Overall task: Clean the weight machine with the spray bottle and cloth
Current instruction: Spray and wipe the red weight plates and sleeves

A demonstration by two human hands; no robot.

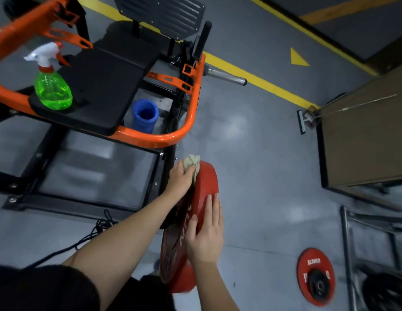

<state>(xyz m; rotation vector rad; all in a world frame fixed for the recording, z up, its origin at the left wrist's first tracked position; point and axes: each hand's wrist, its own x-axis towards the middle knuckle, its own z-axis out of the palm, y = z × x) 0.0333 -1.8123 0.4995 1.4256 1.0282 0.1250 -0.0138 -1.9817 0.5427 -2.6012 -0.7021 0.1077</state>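
Observation:
A red weight plate [206, 182] stands on edge on the side of the orange and black weight machine [180, 133]. My left hand [181, 178] grips a pale green cloth [193, 161] and presses it against the plate's upper inner face. Lower down, my right hand [206, 234] lies flat on the plate's rim with its fingers straight. The spray bottle [52, 86], green with a white and red trigger head, stands upright on the machine's black pad [101, 86], apart from both hands.
A blue cup [144, 115] sits inside the frame below the pad. A bare chrome sleeve [227, 77] sticks out to the right. Another red plate [315, 277] lies flat on the grey floor at lower right, next to a metal rack [350, 254]. A brown box [366, 140] stands at right.

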